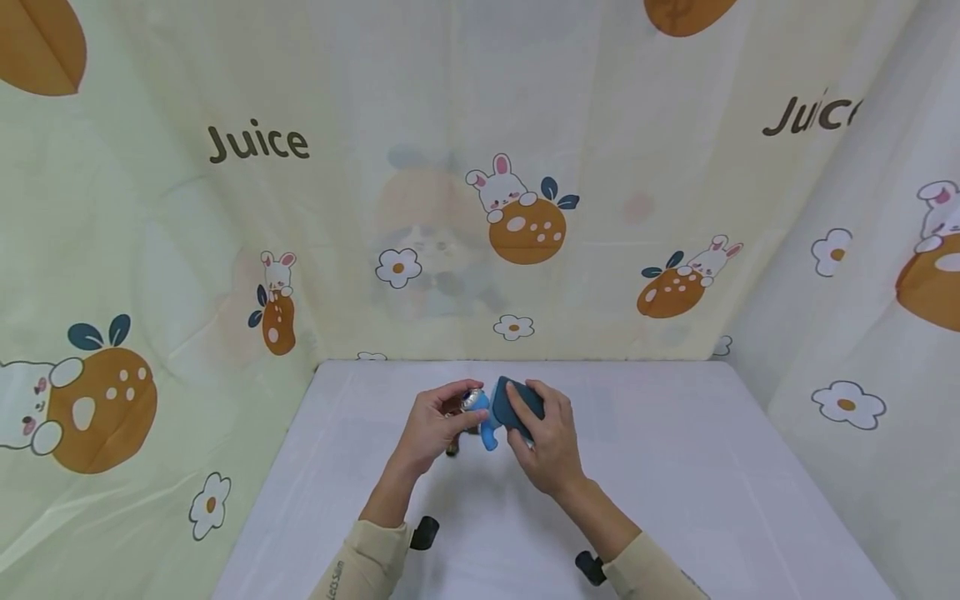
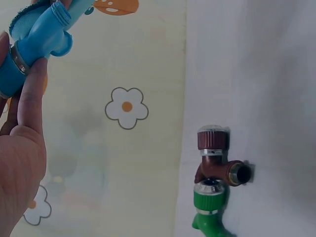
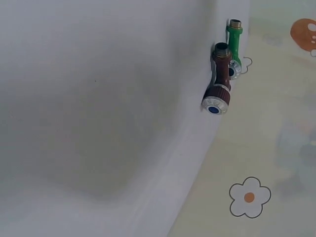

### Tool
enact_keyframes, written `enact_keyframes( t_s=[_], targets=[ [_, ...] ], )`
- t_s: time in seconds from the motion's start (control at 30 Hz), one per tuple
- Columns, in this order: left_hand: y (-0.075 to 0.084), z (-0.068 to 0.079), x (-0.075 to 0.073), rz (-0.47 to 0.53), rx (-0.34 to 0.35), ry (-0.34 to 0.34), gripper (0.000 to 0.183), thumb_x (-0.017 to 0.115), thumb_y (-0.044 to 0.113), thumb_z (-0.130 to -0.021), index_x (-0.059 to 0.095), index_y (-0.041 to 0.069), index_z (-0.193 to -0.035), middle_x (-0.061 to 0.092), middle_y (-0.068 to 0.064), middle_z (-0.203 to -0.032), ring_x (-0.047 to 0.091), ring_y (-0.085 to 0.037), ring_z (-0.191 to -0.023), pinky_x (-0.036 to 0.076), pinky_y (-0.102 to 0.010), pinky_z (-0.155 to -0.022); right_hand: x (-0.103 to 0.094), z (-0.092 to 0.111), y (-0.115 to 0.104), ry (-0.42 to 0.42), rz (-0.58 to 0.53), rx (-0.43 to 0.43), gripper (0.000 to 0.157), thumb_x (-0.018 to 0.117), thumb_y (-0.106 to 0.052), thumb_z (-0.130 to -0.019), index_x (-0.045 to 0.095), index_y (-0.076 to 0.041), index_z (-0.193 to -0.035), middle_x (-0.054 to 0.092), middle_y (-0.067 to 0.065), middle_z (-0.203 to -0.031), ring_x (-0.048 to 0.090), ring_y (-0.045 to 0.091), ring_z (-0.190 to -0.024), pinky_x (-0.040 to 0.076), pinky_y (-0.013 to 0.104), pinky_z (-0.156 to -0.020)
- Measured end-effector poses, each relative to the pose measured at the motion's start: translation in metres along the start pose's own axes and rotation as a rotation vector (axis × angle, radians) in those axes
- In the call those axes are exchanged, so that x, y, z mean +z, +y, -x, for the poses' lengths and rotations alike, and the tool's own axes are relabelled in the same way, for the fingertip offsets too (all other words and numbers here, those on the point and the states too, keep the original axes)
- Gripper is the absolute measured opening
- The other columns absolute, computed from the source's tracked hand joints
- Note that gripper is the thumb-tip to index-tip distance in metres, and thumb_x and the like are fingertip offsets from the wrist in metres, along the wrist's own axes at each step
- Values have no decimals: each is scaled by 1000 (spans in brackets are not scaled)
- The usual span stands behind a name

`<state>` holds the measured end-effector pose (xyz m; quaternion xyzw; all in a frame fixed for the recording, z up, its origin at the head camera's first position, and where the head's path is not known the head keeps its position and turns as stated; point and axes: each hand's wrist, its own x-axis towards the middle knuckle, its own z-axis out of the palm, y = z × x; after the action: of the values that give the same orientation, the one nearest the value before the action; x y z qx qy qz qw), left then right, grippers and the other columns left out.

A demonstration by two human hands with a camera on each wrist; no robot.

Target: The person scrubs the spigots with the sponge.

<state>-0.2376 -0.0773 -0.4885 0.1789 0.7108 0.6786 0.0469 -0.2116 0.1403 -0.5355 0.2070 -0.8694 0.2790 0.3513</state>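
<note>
My left hand (image 1: pixel 431 427) grips a blue plastic tap (image 1: pixel 489 437) by its knob end, raised over the table. In the left wrist view, fingers wrap the blue tap (image 2: pixel 47 34) below its spout. My right hand (image 1: pixel 553 442) holds a dark teal sponge-like pad (image 1: pixel 512 408), with its lighter blue side against the tap's body. A rough blue edge of this pad (image 2: pixel 22 22) shows behind the tap in the left wrist view. Neither hand appears in the right wrist view.
A brown tap (image 2: pixel 212 168) and a green tap (image 2: pixel 210 202) lie side by side on the white table (image 1: pixel 637 500), partly hidden behind my left hand in the head view. A printed curtain (image 1: pixel 435 333) hangs around the table's back and sides.
</note>
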Motion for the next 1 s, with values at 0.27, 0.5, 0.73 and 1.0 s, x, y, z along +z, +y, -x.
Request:
enact_keyframes(
  t_s=[0.27, 0.5, 0.73, 1.0],
  targets=[
    [-2, 2, 5, -41, 9, -58, 39, 83, 20, -90, 74, 18, -128, 68, -6, -96, 59, -18, -77, 42, -22, -57, -5, -8, 10, 37, 23, 27, 56, 59, -23, -94, 58, -14, -149, 43, 25, -147, 37, 42, -127, 40, 56, -95],
    [-6, 4, 9, -27, 36, -88, 39, 85, 20, -88, 74, 20, -126, 73, -6, -113, 59, -18, -94, 52, -24, -75, -9, -15, 15, -23, -237, 277, 54, 61, -21, -98, 55, -19, -151, 44, 21, -147, 35, 38, -128, 40, 55, -97],
    [-5, 4, 11, 19, -6, -71, 38, 85, 23, -89, 73, 19, -124, 70, -5, -114, 65, -20, -104, 57, -28, -84, -9, -13, 12, -38, -331, 389, 55, 61, -23, -101, 51, -24, -155, 40, 15, -150, 31, 33, -132, 39, 52, -99],
    [-10, -1, 11, 168, -61, 5, 44, 81, 25, -92, 63, 4, -127, 73, -6, -104, 76, -16, -91, 63, -35, -85, -5, -3, 0, -35, -334, 276, 58, 62, -17, -99, 50, -20, -155, 40, 15, -149, 33, 31, -132, 40, 50, -98]
  ],
)
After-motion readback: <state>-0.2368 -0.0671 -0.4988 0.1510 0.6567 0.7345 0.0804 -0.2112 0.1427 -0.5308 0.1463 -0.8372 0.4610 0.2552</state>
